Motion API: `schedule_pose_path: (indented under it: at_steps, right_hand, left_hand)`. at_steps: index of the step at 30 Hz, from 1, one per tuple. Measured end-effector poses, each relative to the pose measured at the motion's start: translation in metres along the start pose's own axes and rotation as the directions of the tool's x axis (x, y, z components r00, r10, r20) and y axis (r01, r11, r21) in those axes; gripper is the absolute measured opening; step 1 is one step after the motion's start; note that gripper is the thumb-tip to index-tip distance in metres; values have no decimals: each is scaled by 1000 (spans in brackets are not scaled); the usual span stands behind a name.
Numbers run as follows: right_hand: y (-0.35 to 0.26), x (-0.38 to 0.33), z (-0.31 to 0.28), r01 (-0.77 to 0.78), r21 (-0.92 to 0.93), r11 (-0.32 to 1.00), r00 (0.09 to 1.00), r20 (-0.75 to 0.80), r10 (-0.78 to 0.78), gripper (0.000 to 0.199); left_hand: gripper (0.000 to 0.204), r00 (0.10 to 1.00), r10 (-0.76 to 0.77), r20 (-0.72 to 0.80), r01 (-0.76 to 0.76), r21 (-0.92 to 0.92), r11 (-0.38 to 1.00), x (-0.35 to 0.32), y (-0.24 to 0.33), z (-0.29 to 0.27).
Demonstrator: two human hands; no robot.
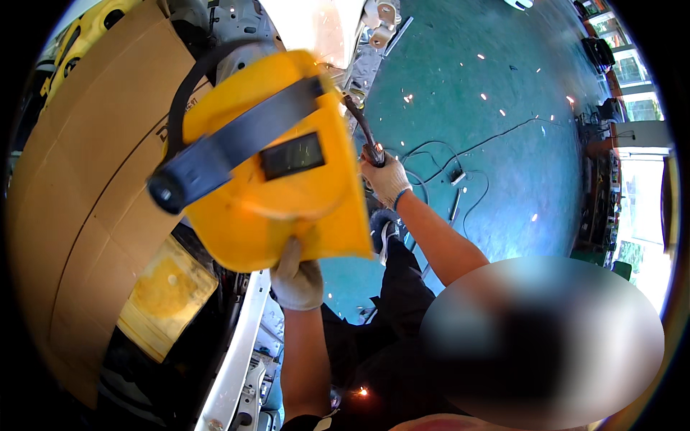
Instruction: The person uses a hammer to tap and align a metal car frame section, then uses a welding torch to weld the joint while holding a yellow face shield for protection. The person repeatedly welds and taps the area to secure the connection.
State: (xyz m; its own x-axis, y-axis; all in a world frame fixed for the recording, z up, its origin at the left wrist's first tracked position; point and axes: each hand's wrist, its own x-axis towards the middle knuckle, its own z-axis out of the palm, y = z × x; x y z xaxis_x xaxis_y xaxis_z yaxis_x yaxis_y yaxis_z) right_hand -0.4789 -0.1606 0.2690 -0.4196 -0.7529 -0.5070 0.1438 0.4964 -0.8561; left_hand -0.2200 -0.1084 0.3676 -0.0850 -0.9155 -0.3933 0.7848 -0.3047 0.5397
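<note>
Nearest me is the yellow mask (338,212), left of centre, its inside and black headband (266,119) turned toward me, its dark window (293,156) near the middle. Beyond it spreads the green floor (510,208), and on the left a brown cardboard sheet (93,165) fills that side. My dark trousers (404,287) show below, between my forearms. Just below the mask on the left, a stained yellow block (167,298) sits at the cardboard's edge. Both my hands are gloved and closed: the left hand (296,280) grips the mask's lower edge, thumb on the inside, the other fingers hidden; the right hand (389,181) wraps round the torch (368,136), whose dark neck points up and left near some metal parts (384,32). Thin cable (496,135) loops over the floor beside my right hand. Small orange sparks (407,98) dot the view.
</note>
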Motion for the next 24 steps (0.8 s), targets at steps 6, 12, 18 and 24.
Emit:
schedule_pose_path:
  at_steps: [6,12,18,24]
  right_hand:
    - [-12,-10,4,-22,-209,978,997,-71,8,33]
    - [-18,-14,8,-50,-190,981,997,-73,37,33]
    - [-21,-18,19,-91,-173,981,993,-95,75,29]
    - [-9,-9,21,85,-302,950,995,-22,-96,37]
  left_hand:
    - [54,981,29,-193,-18,58,998,-33,30,-59]
    - [54,978,25,-207,-12,63,998,-38,40,-73]
    - [50,991,70,-113,-60,90,994,-18,25,-34]
    - [44,1000,1,-26,1,49,999,10,1,16]
